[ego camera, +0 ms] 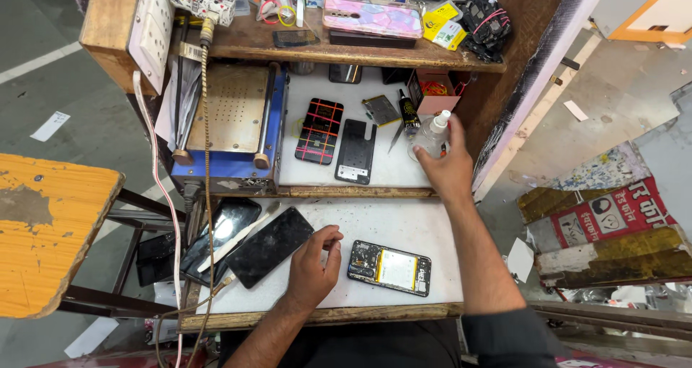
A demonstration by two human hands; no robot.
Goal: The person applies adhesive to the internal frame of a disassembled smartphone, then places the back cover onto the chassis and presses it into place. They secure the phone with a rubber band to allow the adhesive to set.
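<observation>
Head view, looking down on a white table [404, 227]: the right hand [448, 167] reaches to the far right and closes around a small clear bottle [433, 134] with a white cap, standing upright beside a dark glue tube [409, 112]. The left hand [315, 265] rests on the near part of the table, fingers loosely curled and gripping nothing, just beside an opened phone [390, 268] with its yellow-edged battery showing. A black screen panel [269, 246] lies left of that hand. Two phone back covers [336, 139] lie farther back, next to what seems to be a blue heating plate [232, 126].
</observation>
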